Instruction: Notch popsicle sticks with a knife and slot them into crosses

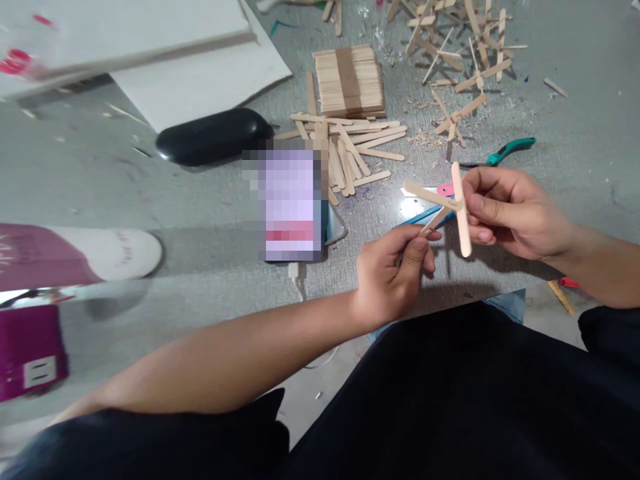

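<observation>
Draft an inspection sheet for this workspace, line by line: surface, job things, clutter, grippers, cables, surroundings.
Surface: grey table, littered with wood shavings.
Job's things: joined sticks in hand; loose sticks beside a banded stack; more stick assemblies behind.
Clutter: black case, teal-handled tool, pink-and-white container, device with pixelated screen.
Grippers: bare hands; left hand and right hand both grip the joined sticks.
Cables: white cable at the device's near end.
Surroundings: pale floor below the table edge; co-workers, nothing seen.
</observation>
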{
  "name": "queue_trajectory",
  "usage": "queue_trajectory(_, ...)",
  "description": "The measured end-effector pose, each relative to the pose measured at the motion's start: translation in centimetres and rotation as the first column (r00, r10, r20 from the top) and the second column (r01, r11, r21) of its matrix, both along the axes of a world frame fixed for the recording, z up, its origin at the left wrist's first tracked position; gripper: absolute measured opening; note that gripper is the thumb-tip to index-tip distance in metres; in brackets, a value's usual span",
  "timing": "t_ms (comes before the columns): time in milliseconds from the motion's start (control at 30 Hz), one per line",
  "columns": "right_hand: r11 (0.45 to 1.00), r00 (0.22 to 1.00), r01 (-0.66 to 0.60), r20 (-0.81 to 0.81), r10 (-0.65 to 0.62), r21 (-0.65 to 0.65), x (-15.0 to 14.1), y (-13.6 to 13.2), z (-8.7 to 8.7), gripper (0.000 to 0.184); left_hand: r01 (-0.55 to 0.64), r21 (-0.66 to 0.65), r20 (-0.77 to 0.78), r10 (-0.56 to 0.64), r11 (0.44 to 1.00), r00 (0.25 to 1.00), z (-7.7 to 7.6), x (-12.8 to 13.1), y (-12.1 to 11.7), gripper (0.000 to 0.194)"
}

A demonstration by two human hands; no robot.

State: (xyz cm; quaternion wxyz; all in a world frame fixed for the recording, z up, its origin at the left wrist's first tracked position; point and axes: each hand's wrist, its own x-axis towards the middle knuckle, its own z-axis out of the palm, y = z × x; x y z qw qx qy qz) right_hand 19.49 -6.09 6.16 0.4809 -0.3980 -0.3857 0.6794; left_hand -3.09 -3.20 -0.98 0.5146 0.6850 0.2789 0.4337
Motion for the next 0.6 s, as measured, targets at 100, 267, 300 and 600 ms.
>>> queue_trajectory(100,1.0,0.999,-0.013,0.039,0.012,0.013,-0.01,-0.04,-0.25,0.043,-0.012,0.046,0.012,0.011,0.999,1.0,0.22,0.1,0.03,0.029)
queue_trajectory(267,0.995,0.965,-0.091,0.249,0.078,0.041,-0.29,-0.17,-0.4,0.039,-0.013,0.141,-0.013,0.015,0.99,1.0,0.83,0.1,0.2,0.025)
queue_trajectory(300,0.992,0.952,-0.109,0.293,0.086,0.062,-0.37,-0.19,-0.39,0.035,-0.008,0.145,-0.031,0.012,0.989,0.999,0.94,0.08,0.24,0.029)
queue_trajectory(600,0.959,0.912,-0.19,0.399,0.093,0.21,-0.82,-0.29,-0.64,0.025,0.003,0.104,-0.104,0.008,0.995,0.995,0.49,-0.11,0.14,0.04)
